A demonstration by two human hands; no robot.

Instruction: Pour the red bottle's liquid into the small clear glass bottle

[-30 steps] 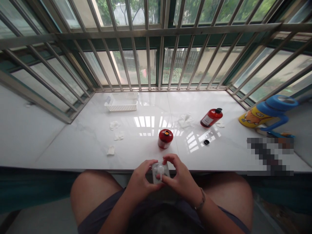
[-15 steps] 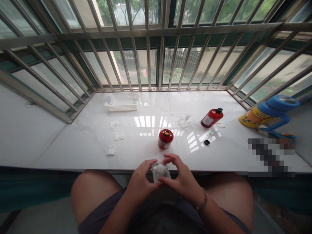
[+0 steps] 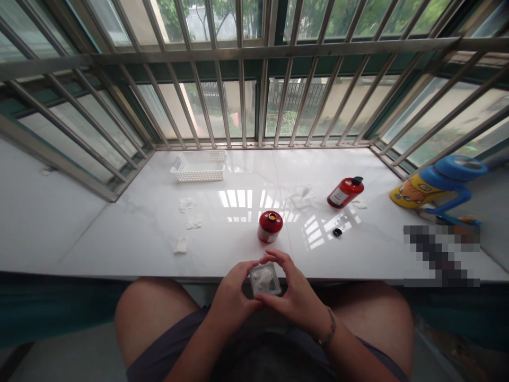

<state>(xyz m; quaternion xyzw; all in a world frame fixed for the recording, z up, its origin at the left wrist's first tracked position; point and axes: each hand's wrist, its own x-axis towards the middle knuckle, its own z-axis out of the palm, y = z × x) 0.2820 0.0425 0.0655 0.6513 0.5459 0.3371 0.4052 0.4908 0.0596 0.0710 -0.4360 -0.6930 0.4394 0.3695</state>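
Both hands, left hand (image 3: 233,297) and right hand (image 3: 294,297), are gripping a small clear packet (image 3: 264,279) at lower centre, over the lap; keeping fingertips on its edges should steady it.

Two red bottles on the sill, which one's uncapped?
The upright red bottle nearest the hands: its orange mouth shows, no cap. The tipped-over red bottle farther right keeps its black cap.

Bare forearms, thin bracelet (image 3: 328,330) on right wrist, dark grey shorts (image 3: 167,350), bare knees.
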